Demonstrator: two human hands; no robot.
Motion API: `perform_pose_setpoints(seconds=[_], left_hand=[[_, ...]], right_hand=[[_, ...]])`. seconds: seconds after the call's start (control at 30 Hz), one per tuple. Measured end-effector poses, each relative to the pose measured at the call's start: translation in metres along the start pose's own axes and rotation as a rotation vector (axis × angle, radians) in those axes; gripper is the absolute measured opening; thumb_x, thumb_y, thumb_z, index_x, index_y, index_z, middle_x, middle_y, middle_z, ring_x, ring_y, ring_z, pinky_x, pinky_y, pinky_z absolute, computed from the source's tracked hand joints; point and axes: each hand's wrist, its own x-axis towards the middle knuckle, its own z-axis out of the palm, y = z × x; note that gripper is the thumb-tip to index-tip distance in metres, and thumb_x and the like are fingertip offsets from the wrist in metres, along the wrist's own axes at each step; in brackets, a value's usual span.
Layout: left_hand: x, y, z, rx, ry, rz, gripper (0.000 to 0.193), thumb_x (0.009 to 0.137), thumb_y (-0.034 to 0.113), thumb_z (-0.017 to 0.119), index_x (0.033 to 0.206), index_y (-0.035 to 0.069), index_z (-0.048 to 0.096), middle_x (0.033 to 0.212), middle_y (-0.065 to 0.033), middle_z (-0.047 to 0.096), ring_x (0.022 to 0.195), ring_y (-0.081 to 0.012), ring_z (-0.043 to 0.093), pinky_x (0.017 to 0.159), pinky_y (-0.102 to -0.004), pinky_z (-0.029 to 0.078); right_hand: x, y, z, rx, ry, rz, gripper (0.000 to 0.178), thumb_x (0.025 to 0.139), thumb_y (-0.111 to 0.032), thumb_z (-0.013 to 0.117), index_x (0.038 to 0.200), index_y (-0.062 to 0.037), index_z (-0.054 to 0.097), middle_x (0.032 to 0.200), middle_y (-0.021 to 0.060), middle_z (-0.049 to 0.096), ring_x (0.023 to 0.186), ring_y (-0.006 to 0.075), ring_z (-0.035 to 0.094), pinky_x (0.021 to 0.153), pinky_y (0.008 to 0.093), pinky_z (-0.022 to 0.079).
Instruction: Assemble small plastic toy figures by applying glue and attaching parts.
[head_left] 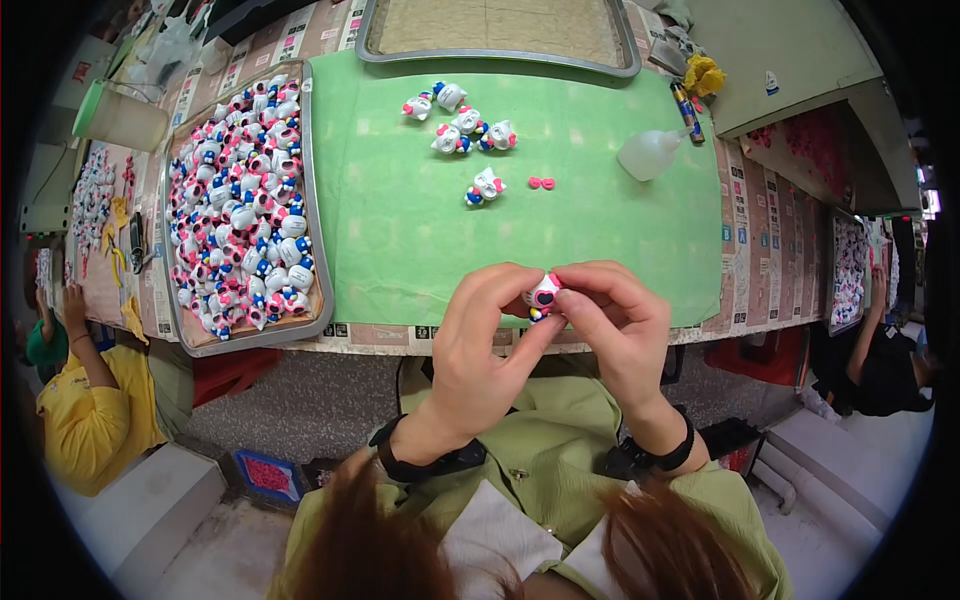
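Close to the table's front edge, a small white cat figurine (pixel 541 297) with pink and blue parts is held between both hands. My left hand (pixel 468 350) pinches it from the left with thumb and fingers. My right hand (pixel 626 335) closes on its right side, thumb near a dark heart shape with a pink rim. Part of the figurine is hidden by fingers. Beyond them on the green mat (pixel 400 240) lie a pink glasses-shaped piece (pixel 541 183), a nearby figurine (pixel 485 187) and several more figurines (pixel 465 120) farther back.
A metal tray (pixel 322 290) heaped with figurines stands at left. A second tray (pixel 630 60) lies at the back. Toward the right are a translucent squeeze bottle (pixel 645 155) and a dark tube (pixel 686 110). People work at both sides, one in a yellow shirt (pixel 95 415).
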Motion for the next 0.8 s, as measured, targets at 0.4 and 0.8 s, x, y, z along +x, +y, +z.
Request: perform_pose_setpoints(seconds=[0.4,0.8], left_hand=[[-0.0019,-0.0009,0.0022,0.089,0.045,0.031,0.04,0.06,-0.005,0.069,0.096,0.001,0.052,0.085,-0.0092,0.052,0.069,-0.0158,0.053,0.061,-0.0254,0.044],[-0.0013,-0.0005,0.0024,0.084,0.042,0.032,0.038,0.063,-0.004,0.068,0.096,0.0,0.051,0.086,-0.0101,0.051,0.067,-0.0172,0.054,0.057,-0.0257,0.046]], right_hand=[[0.0001,0.0033,-0.0002,-0.096,-0.022,-0.029,0.015,0.078,0.001,0.055,0.091,0.0035,0.061,0.084,0.0106,0.061,0.077,0.0147,0.057,0.067,0.0237,0.045],[-0.001,0.0054,-0.0011,-0.056,-0.029,-0.014,0.016,0.078,0.0,0.055,0.093,0.0035,0.061,0.089,0.0111,0.059,0.079,0.0138,0.056,0.068,0.0234,0.045]])
